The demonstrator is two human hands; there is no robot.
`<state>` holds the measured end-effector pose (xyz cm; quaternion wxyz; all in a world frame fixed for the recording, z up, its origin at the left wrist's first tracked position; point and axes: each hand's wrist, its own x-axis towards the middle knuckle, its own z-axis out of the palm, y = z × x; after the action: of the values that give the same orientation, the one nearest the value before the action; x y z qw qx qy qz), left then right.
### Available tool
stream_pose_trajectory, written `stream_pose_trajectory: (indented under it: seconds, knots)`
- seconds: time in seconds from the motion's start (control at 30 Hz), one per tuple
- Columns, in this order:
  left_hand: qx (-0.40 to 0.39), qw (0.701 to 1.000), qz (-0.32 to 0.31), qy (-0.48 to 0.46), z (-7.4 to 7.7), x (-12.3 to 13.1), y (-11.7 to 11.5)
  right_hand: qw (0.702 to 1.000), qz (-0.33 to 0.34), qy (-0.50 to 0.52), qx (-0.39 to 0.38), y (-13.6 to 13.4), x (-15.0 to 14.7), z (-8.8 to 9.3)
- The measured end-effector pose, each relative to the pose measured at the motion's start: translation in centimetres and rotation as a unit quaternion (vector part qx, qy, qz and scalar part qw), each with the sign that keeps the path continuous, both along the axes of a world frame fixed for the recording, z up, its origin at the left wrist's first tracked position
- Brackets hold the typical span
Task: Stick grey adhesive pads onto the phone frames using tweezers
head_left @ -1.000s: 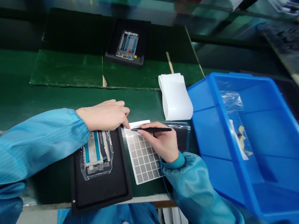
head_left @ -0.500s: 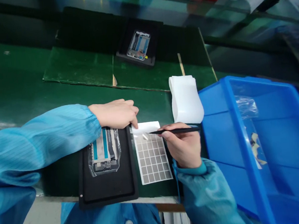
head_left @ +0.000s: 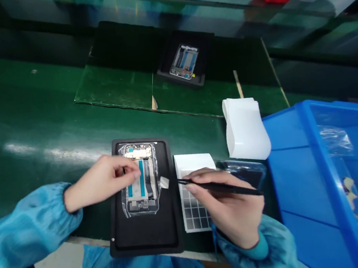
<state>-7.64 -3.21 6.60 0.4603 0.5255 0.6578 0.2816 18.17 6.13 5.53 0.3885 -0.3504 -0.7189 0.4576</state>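
two hands are working over a phone frame point(head_left: 142, 193) in a clear bag, on a black mat point(head_left: 145, 240) near the front edge of the green counter point(head_left: 37, 123). left hand point(head_left: 102, 180) is curling over the frame, hold unclear; right hand point(head_left: 228, 207) is pinching black tweezers point(head_left: 223, 188), tips just beside a pale square tab point(head_left: 164, 182). a grid sheet point(head_left: 196, 217) is showing squares left, and a blue bin point(head_left: 326, 169) is standing at the counter's right.

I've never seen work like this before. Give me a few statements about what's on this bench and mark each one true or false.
The right hand holds black tweezers. True.

The left hand is pressing on the sheet of grey squares. False: it is over a phone frame in a clear plastic bag, on a black mat.

The blue plastic bin stands left of that mat. False: it stands to the right.

A second phone frame lies on another black mat farther back. True.
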Motion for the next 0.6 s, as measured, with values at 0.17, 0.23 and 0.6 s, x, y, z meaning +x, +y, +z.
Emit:
stream_pose_trajectory:
  seconds: [0.17, 0.23, 0.6]
  knots:
    - [-0.018, 0.997, 0.028, -0.063, -0.6, 1.1, -1.6, 0.997, 0.067, 0.025, 0.013, -1.5, -2.9, 0.7]
    - [-0.021, 0.996, 0.032, -0.074, -0.4, 1.0, -1.7, 0.997, 0.075, 0.027, 0.013, -1.8, -3.3, 0.8]
    - [-0.012, 0.995, 0.062, -0.071, -1.1, 0.7, -1.9, 0.998, 0.062, 0.012, -0.012, -2.2, -3.9, 0.2]
